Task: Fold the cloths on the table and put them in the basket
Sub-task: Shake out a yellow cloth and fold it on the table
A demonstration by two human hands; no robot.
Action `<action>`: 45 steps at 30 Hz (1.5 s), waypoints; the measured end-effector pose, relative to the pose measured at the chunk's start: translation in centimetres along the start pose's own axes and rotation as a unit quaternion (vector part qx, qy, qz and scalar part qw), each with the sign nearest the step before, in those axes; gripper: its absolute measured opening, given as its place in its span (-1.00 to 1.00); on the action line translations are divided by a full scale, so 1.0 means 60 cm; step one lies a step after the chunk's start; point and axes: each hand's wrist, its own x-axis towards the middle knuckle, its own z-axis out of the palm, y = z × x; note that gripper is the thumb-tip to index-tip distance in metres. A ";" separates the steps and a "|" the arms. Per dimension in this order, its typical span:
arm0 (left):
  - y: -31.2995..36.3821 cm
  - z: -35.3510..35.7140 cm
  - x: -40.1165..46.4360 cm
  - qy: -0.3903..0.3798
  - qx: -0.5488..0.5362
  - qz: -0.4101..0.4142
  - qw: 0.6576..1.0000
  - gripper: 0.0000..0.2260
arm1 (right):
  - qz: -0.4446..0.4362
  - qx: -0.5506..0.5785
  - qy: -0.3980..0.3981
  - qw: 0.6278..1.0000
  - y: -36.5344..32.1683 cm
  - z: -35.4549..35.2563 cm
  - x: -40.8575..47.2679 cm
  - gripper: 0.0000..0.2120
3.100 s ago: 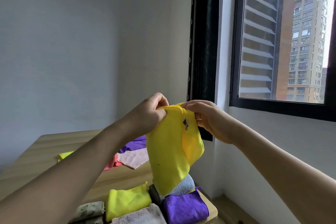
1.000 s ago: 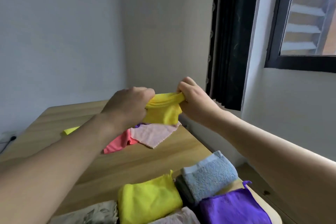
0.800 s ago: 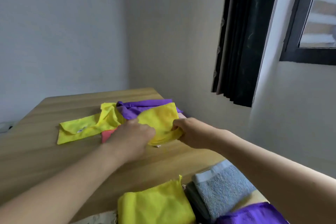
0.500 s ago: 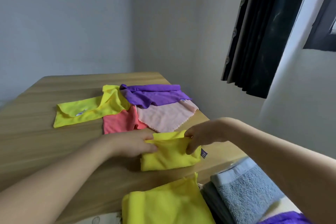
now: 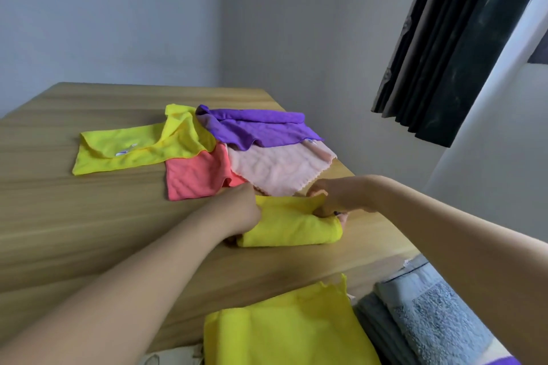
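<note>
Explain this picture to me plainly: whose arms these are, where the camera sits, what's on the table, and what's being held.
There is no machine here. A person wears a camera on the head, looking forward and down, so the two bare arms reach in from below.

Both hands are on a small folded yellow cloth lying on the light wooden table: the left hand at its left end, the right hand pinching its right end.

Behind it lie unfolded cloths, overlapping: a yellow cloth, a coral-red cloth, a pale pink cloth and a purple cloth.

At the bottom edge sit folded cloths, including a larger yellow cloth and a grey towel.
</note>
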 end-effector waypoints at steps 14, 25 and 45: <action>0.027 -0.113 -0.145 0.150 -0.299 -0.037 0.942 -0.87 | -0.136 0.211 0.129 0.959 -0.047 -0.004 -0.152 -0.70; 0.011 -0.192 -0.401 0.094 -0.288 -0.042 0.952 -0.75 | -0.157 0.330 0.027 0.930 -0.106 0.078 -0.377 -0.85; -0.046 -0.197 -0.437 -0.068 0.109 -0.068 0.989 -0.73 | -0.214 0.023 0.107 0.971 -0.173 0.157 -0.363 -0.85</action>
